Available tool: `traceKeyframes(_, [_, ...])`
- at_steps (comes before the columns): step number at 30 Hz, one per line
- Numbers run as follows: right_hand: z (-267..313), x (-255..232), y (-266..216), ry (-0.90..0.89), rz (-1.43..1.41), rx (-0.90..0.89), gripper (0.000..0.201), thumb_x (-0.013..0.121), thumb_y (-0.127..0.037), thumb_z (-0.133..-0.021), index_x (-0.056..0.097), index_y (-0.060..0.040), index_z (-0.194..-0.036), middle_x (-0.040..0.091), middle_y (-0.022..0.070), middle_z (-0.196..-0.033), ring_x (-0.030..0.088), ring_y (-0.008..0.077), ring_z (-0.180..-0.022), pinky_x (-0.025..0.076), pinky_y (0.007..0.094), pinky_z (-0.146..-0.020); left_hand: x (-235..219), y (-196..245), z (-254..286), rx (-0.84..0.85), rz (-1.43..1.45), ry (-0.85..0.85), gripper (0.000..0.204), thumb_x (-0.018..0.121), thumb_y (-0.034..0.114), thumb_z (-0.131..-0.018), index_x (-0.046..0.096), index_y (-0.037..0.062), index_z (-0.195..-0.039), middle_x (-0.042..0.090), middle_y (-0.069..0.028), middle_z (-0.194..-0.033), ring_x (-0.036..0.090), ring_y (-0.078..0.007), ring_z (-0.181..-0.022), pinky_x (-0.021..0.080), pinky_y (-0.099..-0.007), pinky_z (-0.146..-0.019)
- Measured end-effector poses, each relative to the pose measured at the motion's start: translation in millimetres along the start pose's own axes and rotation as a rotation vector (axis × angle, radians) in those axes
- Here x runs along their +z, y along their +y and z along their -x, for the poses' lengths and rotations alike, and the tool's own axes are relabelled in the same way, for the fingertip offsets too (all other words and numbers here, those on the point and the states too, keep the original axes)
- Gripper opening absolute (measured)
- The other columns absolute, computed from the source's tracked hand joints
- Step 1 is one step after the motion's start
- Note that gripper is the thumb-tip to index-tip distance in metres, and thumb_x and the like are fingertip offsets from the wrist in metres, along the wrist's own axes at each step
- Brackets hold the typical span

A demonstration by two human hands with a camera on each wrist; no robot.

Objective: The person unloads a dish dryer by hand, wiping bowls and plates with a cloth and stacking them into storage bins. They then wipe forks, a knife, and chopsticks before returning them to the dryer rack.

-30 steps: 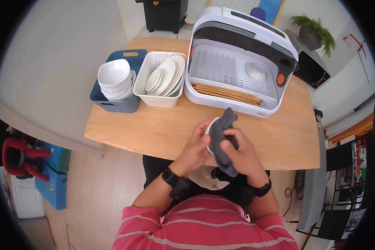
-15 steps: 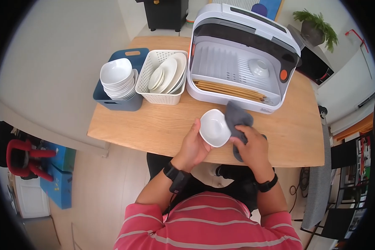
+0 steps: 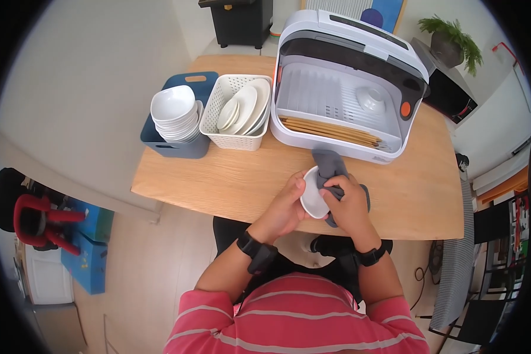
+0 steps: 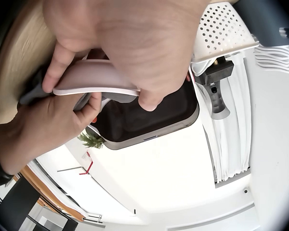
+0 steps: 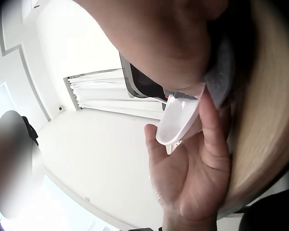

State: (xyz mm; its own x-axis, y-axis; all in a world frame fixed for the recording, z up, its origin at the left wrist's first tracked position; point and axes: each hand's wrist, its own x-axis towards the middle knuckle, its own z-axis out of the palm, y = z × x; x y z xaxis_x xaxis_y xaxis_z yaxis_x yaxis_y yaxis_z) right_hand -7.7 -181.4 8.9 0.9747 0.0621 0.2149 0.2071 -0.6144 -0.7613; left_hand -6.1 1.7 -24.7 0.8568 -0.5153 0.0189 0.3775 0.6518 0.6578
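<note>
A small white bowl (image 3: 311, 199) is held over the front part of the table by my left hand (image 3: 282, 211), its thumb at the rim. The bowl tilts, its hollow side facing my right hand (image 3: 351, 207). That hand grips a dark grey cloth (image 3: 328, 160), pressing part of it against the bowl's inside while the rest hangs out past the rim. From the left wrist, the bowl (image 4: 94, 77) appears edge-on between thumb and fingers. In the right wrist view the bowl's white inside (image 5: 176, 120) shows beside the cloth (image 5: 221, 72).
A blue basket (image 3: 177, 150) with stacked white bowls (image 3: 174, 106) stands at the table's left. Beside it, a white perforated basket (image 3: 233, 141) holds plates (image 3: 246, 106). An open-lidded dish cabinet (image 3: 336, 141) at the back contains chopsticks (image 3: 330, 131) and a small white dish (image 3: 371, 100).
The bowl turned from on edge to facing upward, then tilted toward the right hand. The cloth went from covering it, to its right rim, to inside it.
</note>
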Motion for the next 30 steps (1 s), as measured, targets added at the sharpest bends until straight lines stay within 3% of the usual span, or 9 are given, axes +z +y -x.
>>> traceKeyframes(4, [5.0, -13.1, 5.6, 0.046, -0.06, -0.157, 0.016, 0.08, -0.012, -0.082, 0.072, -0.0107, -0.095, 0.066, 0.0129, -0.098, 0.067, 0.0334, -0.089, 0.053, 0.0414, -0.077, -8.9, -2.6, 2.6, -0.076, 0.09, -0.193, 0.077, 0.05, 0.059, -0.103, 0.029, 0.0085, -0.157, 0.047, -0.0102, -0.149, 0.056, -0.0242, -0.131, 0.056, -0.0466, -0.101])
traceKeyframes(10, [7.0, -44.7, 9.5, -0.021, 0.068, -0.376, 0.016, 0.083, -0.014, -0.079, 0.073, -0.0148, -0.093, 0.065, 0.0081, -0.089, 0.065, 0.0317, -0.084, 0.052, 0.0413, -0.073, 5.5, 5.1, 2.1, -0.236, -0.142, -0.145, 0.099, 0.067, 0.07, -0.088, 0.032, 0.0069, -0.156, 0.049, -0.01, -0.147, 0.053, -0.0239, -0.135, 0.05, -0.0452, -0.108])
traceKeyframes(14, [18.9, -63.0, 24.1, -0.019, 0.052, -0.332, 0.015, 0.083, -0.017, -0.08, 0.073, -0.0157, -0.092, 0.064, 0.0072, -0.088, 0.064, 0.0305, -0.079, 0.052, 0.0412, -0.07, 8.7, 3.7, -1.3, -0.306, -0.231, -0.142, 0.107, 0.074, 0.071, -0.082, 0.032, 0.006, -0.156, 0.05, -0.0105, -0.146, 0.049, -0.0236, -0.138, 0.048, -0.0444, -0.109])
traceKeyframes(17, [35.1, -83.6, 58.1, 0.222, 0.137, -0.291, 0.02, 0.086, -0.016, -0.077, 0.072, -0.0124, -0.092, 0.064, 0.0091, -0.088, 0.064, 0.0316, -0.077, 0.051, 0.0416, -0.067, 19.1, 11.1, 1.1, -0.316, -0.289, -0.085, 0.104, 0.08, 0.062, -0.082, 0.033, 0.0055, -0.156, 0.049, -0.0113, -0.147, 0.046, -0.0238, -0.141, 0.043, -0.0422, -0.113])
traceKeyframes(20, [56.3, -113.8, 88.0, 0.498, 0.158, -0.228, 0.028, 0.088, -0.012, -0.074, 0.07, -0.0084, -0.096, 0.066, 0.0124, -0.09, 0.064, 0.0345, -0.077, 0.051, 0.0432, -0.066, 27.8, 25.4, -13.2, -0.178, -0.396, -0.042, 0.101, 0.086, 0.048, -0.079, 0.035, 0.006, -0.155, 0.048, -0.0118, -0.149, 0.046, -0.024, -0.14, 0.039, -0.0406, -0.116])
traceKeyframes(22, [67.6, -129.5, 95.2, 0.664, 0.189, -0.212, 0.034, 0.087, -0.006, -0.072, 0.068, -0.0058, -0.1, 0.066, 0.0148, -0.09, 0.065, 0.037, -0.079, 0.052, 0.0443, -0.067, 45.0, 49.6, -39.2, 0.043, -0.587, -0.031, 0.1, 0.091, 0.036, -0.076, 0.036, 0.0061, -0.155, 0.046, -0.0122, -0.151, 0.045, -0.025, -0.141, 0.034, -0.0401, -0.119])
traceKeyframes(25, [78.8, -125.1, 112.2, 0.638, 0.255, -0.131, 0.033, 0.085, -0.011, -0.074, 0.068, -0.0086, -0.102, 0.067, 0.0141, -0.091, 0.065, 0.0357, -0.08, 0.052, 0.0428, -0.069, 70.3, 75.7, -106.7, 0.203, -0.933, -0.059, 0.097, 0.092, 0.027, -0.074, 0.039, 0.0059, -0.153, 0.049, -0.0111, -0.149, 0.047, -0.0252, -0.14, 0.036, -0.0395, -0.117])
traceKeyframes(27, [79.3, -121.2, 118.1, 0.57, 0.343, -0.163, 0.032, 0.085, -0.017, -0.074, 0.068, -0.0112, -0.101, 0.066, 0.0123, -0.09, 0.065, 0.0333, -0.077, 0.052, 0.0409, -0.067, 89.5, 84.6, -161.0, 0.342, -1.413, -0.082, 0.095, 0.092, 0.027, -0.07, 0.045, 0.0043, -0.149, 0.057, -0.0119, -0.14, 0.055, -0.0236, -0.131, 0.042, -0.0382, -0.112])
traceKeyframes(30, [79.0, -121.2, 115.3, 0.567, 0.343, -0.102, 0.032, 0.085, -0.017, -0.073, 0.069, -0.0118, -0.1, 0.064, 0.0106, -0.085, 0.063, 0.0323, -0.074, 0.05, 0.0413, -0.064, 112.1, 81.7, -231.1, 0.266, -1.762, -0.019, 0.087, 0.09, 0.023, -0.068, 0.052, 0.0033, -0.144, 0.064, -0.016, -0.132, 0.063, -0.0285, -0.122, 0.047, -0.0383, -0.107])
